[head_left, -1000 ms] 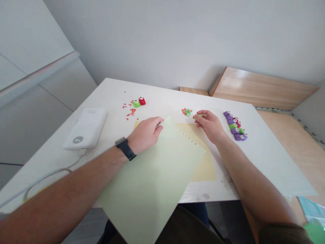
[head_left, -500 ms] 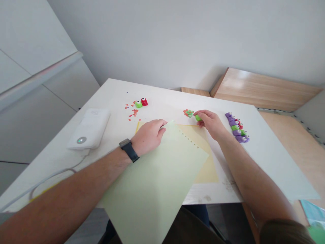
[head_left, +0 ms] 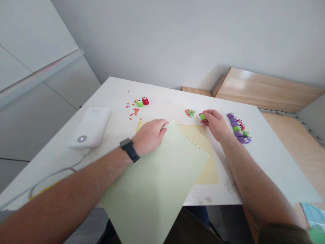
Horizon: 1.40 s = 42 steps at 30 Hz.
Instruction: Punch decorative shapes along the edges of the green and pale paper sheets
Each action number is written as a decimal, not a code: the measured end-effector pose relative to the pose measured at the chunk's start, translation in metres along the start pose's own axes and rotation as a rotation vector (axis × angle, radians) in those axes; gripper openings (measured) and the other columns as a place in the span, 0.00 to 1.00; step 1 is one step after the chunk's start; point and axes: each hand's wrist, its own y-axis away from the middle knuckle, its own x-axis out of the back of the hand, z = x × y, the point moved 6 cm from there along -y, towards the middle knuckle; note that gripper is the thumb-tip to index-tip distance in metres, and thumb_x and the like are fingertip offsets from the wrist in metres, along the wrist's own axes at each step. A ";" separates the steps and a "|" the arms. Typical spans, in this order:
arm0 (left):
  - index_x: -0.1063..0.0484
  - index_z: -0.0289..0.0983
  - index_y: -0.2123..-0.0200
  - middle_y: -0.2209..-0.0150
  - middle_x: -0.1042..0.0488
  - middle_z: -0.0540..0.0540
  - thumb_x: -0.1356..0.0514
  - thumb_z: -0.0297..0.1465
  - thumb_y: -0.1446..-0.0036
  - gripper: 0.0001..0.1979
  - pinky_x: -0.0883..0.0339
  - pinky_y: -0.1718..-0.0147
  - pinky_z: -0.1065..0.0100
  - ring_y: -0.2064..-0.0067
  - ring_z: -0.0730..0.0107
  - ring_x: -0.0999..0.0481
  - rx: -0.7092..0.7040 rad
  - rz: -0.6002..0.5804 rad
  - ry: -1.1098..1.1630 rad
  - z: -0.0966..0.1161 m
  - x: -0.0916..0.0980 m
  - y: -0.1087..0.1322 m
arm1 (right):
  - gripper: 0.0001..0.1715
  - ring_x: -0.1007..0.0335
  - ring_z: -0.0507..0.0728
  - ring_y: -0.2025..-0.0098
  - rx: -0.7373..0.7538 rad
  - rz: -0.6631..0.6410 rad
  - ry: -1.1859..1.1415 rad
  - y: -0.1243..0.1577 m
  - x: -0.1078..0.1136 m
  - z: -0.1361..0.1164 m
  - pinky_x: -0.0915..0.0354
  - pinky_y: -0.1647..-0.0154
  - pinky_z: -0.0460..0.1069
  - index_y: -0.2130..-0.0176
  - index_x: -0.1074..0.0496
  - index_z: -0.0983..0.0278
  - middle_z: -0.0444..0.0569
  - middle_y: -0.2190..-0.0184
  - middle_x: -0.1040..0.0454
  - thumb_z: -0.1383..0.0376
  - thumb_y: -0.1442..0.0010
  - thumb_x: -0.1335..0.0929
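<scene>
As our right hand point(head_left: 215, 124) slides right pinching a green punch point(head_left: 202, 117), our left hand point(head_left: 149, 136) grips green paper point(head_left: 152, 184).

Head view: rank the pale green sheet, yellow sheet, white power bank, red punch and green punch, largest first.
1. Pale green sheet, largest, though nearest the camera
2. Yellow sheet, partly covered
3. White power bank
4. Red punch and green punch look alike, unranked

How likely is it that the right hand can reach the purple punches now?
Likely yes: the right hand sits just beside the row of purple craft punches, with nothing between them, though it is pinching a green punch.
</scene>
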 end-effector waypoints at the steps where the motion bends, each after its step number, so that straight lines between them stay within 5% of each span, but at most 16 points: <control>1: 0.25 0.35 0.51 0.51 0.19 0.38 0.48 0.31 0.31 0.14 0.30 0.48 0.54 0.51 0.53 0.21 0.001 -0.002 0.003 0.000 0.000 0.000 | 0.18 0.27 0.53 0.69 0.008 0.014 -0.004 0.000 0.003 0.000 0.36 0.72 0.47 0.61 0.29 0.60 0.47 0.62 0.22 0.55 0.46 0.23; 17: 0.25 0.38 0.51 0.51 0.19 0.40 0.48 0.32 0.31 0.13 0.30 0.48 0.56 0.50 0.54 0.21 0.009 -0.013 -0.015 -0.001 0.000 -0.001 | 0.27 0.33 0.51 0.74 0.060 0.057 0.090 0.019 0.029 0.003 0.39 0.76 0.48 0.56 0.26 0.61 0.42 0.71 0.26 0.49 0.47 0.20; 30: 0.25 0.38 0.51 0.52 0.19 0.39 0.48 0.33 0.31 0.14 0.31 0.51 0.55 0.51 0.53 0.21 -0.002 -0.026 -0.065 0.001 -0.002 -0.001 | 0.31 0.19 0.59 0.53 0.043 -0.056 0.045 0.017 -0.011 0.004 0.23 0.66 0.48 0.54 0.28 0.60 0.46 0.62 0.24 0.45 0.47 0.21; 42: 0.25 0.38 0.51 0.53 0.19 0.40 0.48 0.34 0.31 0.14 0.31 0.53 0.56 0.53 0.53 0.21 0.013 -0.030 -0.063 0.000 -0.001 -0.001 | 0.29 0.21 0.58 0.56 0.080 -0.051 0.037 0.008 -0.017 0.008 0.21 0.62 0.51 0.54 0.28 0.59 0.46 0.62 0.23 0.46 0.46 0.21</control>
